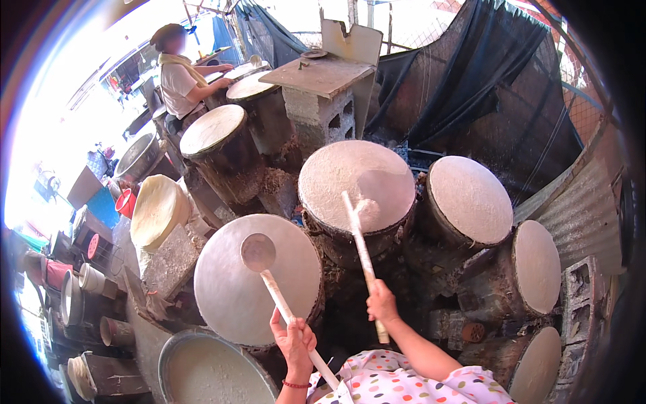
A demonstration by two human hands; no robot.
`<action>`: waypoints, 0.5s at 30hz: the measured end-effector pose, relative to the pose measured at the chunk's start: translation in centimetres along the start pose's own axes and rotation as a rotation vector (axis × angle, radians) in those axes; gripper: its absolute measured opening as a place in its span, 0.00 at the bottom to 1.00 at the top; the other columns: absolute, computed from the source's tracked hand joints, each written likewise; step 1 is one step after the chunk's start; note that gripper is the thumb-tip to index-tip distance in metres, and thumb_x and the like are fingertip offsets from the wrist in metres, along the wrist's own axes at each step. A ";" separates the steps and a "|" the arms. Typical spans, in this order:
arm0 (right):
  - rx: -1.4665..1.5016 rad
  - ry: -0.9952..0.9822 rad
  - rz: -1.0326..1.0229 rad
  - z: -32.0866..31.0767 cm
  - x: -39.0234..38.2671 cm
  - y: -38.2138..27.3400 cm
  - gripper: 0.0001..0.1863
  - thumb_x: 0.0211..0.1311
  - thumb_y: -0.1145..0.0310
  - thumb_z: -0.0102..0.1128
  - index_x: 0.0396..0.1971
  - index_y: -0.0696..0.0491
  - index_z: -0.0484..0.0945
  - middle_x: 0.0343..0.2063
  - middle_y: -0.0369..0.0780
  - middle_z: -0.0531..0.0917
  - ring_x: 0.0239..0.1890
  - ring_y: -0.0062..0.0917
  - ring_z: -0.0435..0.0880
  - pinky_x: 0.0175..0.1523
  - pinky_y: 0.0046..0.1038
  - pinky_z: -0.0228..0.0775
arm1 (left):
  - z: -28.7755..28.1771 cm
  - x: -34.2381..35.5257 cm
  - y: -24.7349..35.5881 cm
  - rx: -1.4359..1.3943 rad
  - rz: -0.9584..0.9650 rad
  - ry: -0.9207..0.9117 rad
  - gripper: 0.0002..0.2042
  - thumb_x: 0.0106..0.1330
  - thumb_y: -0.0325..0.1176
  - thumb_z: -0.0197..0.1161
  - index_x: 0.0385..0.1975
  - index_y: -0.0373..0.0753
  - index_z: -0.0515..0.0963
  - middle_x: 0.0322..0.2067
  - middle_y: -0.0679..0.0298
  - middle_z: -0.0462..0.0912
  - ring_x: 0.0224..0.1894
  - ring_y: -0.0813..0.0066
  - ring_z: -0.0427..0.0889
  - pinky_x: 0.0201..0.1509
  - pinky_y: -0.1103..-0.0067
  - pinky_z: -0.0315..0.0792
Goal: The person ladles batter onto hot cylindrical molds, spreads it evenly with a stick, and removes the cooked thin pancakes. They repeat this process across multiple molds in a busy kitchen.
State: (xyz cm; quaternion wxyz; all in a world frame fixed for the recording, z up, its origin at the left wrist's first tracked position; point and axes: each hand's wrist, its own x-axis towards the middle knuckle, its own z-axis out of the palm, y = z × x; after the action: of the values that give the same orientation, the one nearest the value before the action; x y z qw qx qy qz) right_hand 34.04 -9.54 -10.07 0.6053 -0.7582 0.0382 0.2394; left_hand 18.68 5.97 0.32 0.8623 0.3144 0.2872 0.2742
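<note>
My left hand (294, 340) grips the pale handle of a long-handled ladle (276, 291). The ladle's round bowl rests on a smooth, whitish round top (222, 289), stretched over a drum-like pot at centre left. My right hand (382, 301) is wrapped around a long wooden stick (361, 249), coated pale toward its far end. That end reaches onto a second round top (330, 172), where a lump of whitish paste sits and a smoother, darker patch shows. The stick's tip is smeared with paste, so its shape is unclear.
More pale-topped pots stand right (471, 198) and far left (214, 129). A basin of whitish liquid (215, 370) is at lower left. A stack of round pale sheets (158, 212) lies left. Another person (182, 84) works at the far pots. Hollow blocks (580, 303) edge the right.
</note>
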 end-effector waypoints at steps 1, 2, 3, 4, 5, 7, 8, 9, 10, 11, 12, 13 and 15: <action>0.033 -0.003 0.026 -1.6 -0.1 -0.4 0.07 0.69 0.66 0.39 0.39 0.48 0.69 0.11 0.36 0.69 0.07 0.22 0.69 0.09 0.28 0.65 | 0.2 0.0 0.0 0.007 0.002 0.008 0.21 0.68 0.28 0.52 0.59 0.53 0.56 0.27 0.66 0.68 0.15 0.85 0.61 0.13 0.89 0.58; 0.061 -0.004 0.053 -3.0 -0.2 -1.3 0.09 0.70 0.65 0.37 0.41 0.49 0.69 0.12 0.36 0.70 0.07 0.21 0.68 0.09 0.27 0.66 | 0.3 0.0 -0.1 0.003 0.003 0.006 0.21 0.68 0.28 0.52 0.59 0.53 0.56 0.27 0.66 0.68 0.15 0.85 0.61 0.13 0.89 0.58; 0.077 -0.005 0.071 -3.9 0.2 -1.9 0.10 0.70 0.65 0.37 0.42 0.50 0.69 0.12 0.37 0.70 0.07 0.21 0.68 0.09 0.27 0.66 | 0.5 0.1 -0.2 0.000 0.005 0.005 0.21 0.68 0.28 0.52 0.59 0.53 0.56 0.27 0.66 0.68 0.15 0.85 0.61 0.13 0.89 0.58; 0.090 0.003 0.087 -5.0 0.6 -2.4 0.12 0.70 0.65 0.36 0.43 0.52 0.69 0.12 0.37 0.70 0.07 0.21 0.68 0.09 0.27 0.66 | 0.9 0.1 -0.6 -0.008 0.001 -0.003 0.21 0.68 0.28 0.52 0.58 0.53 0.56 0.27 0.66 0.68 0.15 0.85 0.61 0.13 0.89 0.58; 0.160 0.000 0.109 -5.7 1.4 -2.3 0.12 0.70 0.63 0.38 0.43 0.52 0.70 0.11 0.38 0.71 0.06 0.23 0.69 0.09 0.28 0.67 | 1.3 0.1 -1.0 -0.003 -0.009 -0.012 0.21 0.69 0.29 0.52 0.59 0.53 0.57 0.27 0.66 0.68 0.15 0.85 0.61 0.13 0.89 0.59; 0.136 0.027 0.100 -5.5 2.3 -3.2 0.13 0.70 0.62 0.38 0.42 0.52 0.70 0.11 0.38 0.71 0.06 0.23 0.69 0.10 0.28 0.67 | 2.1 -0.1 -1.7 0.012 -0.025 -0.026 0.20 0.70 0.31 0.52 0.59 0.52 0.57 0.28 0.67 0.68 0.16 0.86 0.61 0.13 0.90 0.59; 0.125 0.043 0.096 -5.2 2.5 -3.6 0.13 0.70 0.62 0.38 0.41 0.52 0.71 0.11 0.38 0.70 0.06 0.23 0.69 0.10 0.29 0.67 | 2.6 -0.1 -2.0 0.019 -0.030 -0.033 0.20 0.70 0.31 0.52 0.59 0.52 0.57 0.28 0.67 0.68 0.16 0.86 0.61 0.13 0.90 0.59; 0.041 0.060 -0.009 -4.6 1.7 -3.5 0.12 0.70 0.62 0.39 0.38 0.52 0.71 0.10 0.37 0.69 0.06 0.22 0.68 0.09 0.26 0.66 | 3.1 -0.1 -2.3 0.026 -0.033 -0.039 0.20 0.70 0.31 0.51 0.59 0.52 0.57 0.28 0.67 0.68 0.16 0.86 0.61 0.14 0.90 0.59; -0.074 0.006 -0.042 -4.5 0.9 -3.7 0.10 0.69 0.61 0.41 0.37 0.51 0.69 0.12 0.44 0.74 0.11 0.35 0.76 0.14 0.38 0.70 | 3.5 -0.1 -2.6 0.033 -0.036 -0.042 0.20 0.70 0.31 0.51 0.59 0.52 0.57 0.28 0.67 0.68 0.16 0.86 0.61 0.14 0.90 0.59; -0.331 0.061 -0.266 -4.9 0.9 -1.4 0.09 0.68 0.62 0.42 0.37 0.51 0.69 0.16 0.48 0.76 0.17 0.44 0.77 0.21 0.45 0.70 | 4.0 -0.1 -2.9 0.043 -0.041 -0.043 0.19 0.70 0.31 0.51 0.59 0.52 0.57 0.28 0.67 0.68 0.16 0.86 0.61 0.14 0.90 0.59; -0.589 0.115 -0.489 -5.5 1.3 0.7 0.08 0.67 0.62 0.43 0.37 0.50 0.68 0.19 0.52 0.78 0.24 0.52 0.79 0.27 0.51 0.70 | 4.6 -0.1 -3.3 0.054 -0.046 -0.044 0.19 0.70 0.31 0.50 0.59 0.52 0.57 0.28 0.67 0.68 0.16 0.86 0.60 0.13 0.90 0.59; -0.605 0.004 -0.333 -6.2 0.3 -0.2 0.08 0.66 0.62 0.45 0.39 0.49 0.67 0.26 0.56 0.78 0.35 0.58 0.76 0.37 0.56 0.65 | 4.6 -0.1 -3.3 0.070 -0.034 -0.029 0.19 0.70 0.31 0.50 0.58 0.52 0.57 0.28 0.67 0.68 0.16 0.86 0.60 0.13 0.90 0.59; -0.565 0.112 -0.388 -9.3 1.8 1.7 0.07 0.67 0.63 0.43 0.36 0.50 0.68 0.24 0.55 0.79 0.30 0.56 0.77 0.33 0.54 0.68 | 5.0 -0.2 -3.8 0.074 -0.029 -0.024 0.18 0.71 0.30 0.49 0.58 0.52 0.58 0.28 0.67 0.68 0.16 0.86 0.60 0.13 0.90 0.59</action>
State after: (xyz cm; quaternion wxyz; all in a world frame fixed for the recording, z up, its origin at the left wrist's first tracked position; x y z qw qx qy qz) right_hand 37.98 -18.33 -10.95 0.4028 -0.9009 -0.1410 0.0791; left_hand 23.03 1.43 0.93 0.8573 0.3451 0.2915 0.2469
